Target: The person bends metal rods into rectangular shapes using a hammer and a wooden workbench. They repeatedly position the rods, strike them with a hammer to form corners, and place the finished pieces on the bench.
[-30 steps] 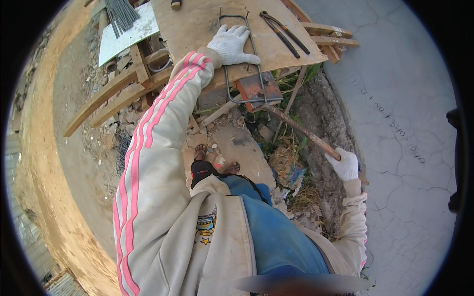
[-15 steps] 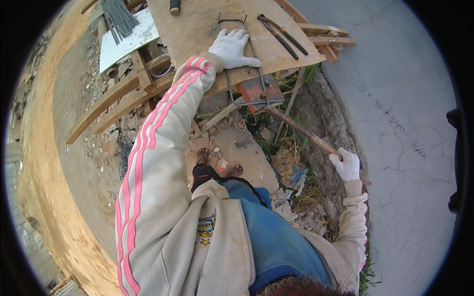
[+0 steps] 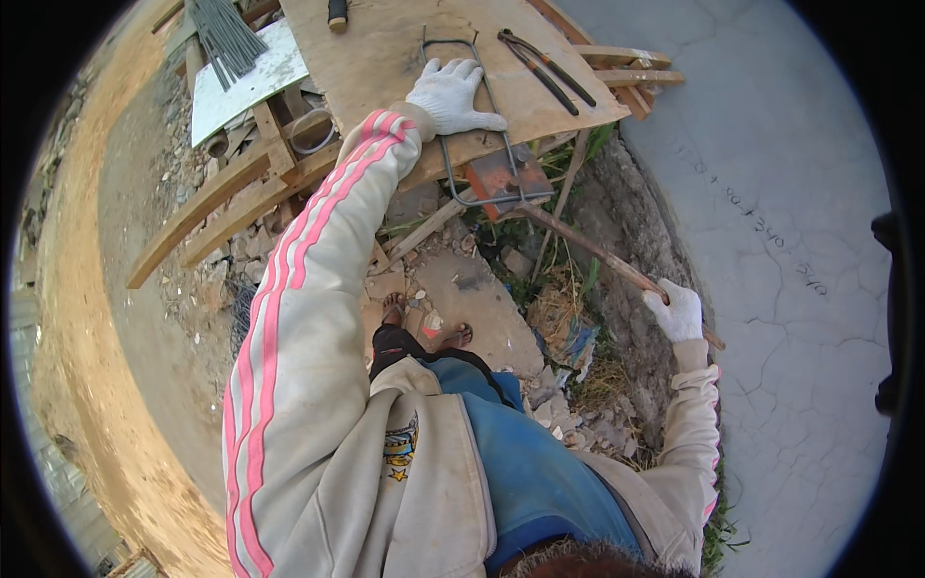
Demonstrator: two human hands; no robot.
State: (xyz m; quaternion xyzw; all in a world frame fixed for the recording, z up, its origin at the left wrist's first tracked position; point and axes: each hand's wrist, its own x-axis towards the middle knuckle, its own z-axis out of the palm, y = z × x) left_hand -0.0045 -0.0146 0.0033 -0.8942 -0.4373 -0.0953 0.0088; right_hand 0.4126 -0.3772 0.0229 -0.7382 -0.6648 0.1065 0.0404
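Note:
My left hand, in a white knit glove, lies flat with its fingers stretched across a bent steel rod frame on the wooden board. The rod frame is a long rectangle with two short ends standing up at its far side. Its near end reaches past the board's edge, over a rust-orange metal block. My right hand, gloved in white too, is closed around a long rusty bar. That bar's far end meets the block beside the frame's near right corner.
Long-handled pincers lie right of the frame. A dark-handled tool sits at the board's far edge. To the left are a bundle of grey rods on a pale sheet and timber beams. A grey concrete surface borders the right.
My right hand and the rusty bar have swung slightly away from me and to the right. My left hand stays flat on the rod frame.

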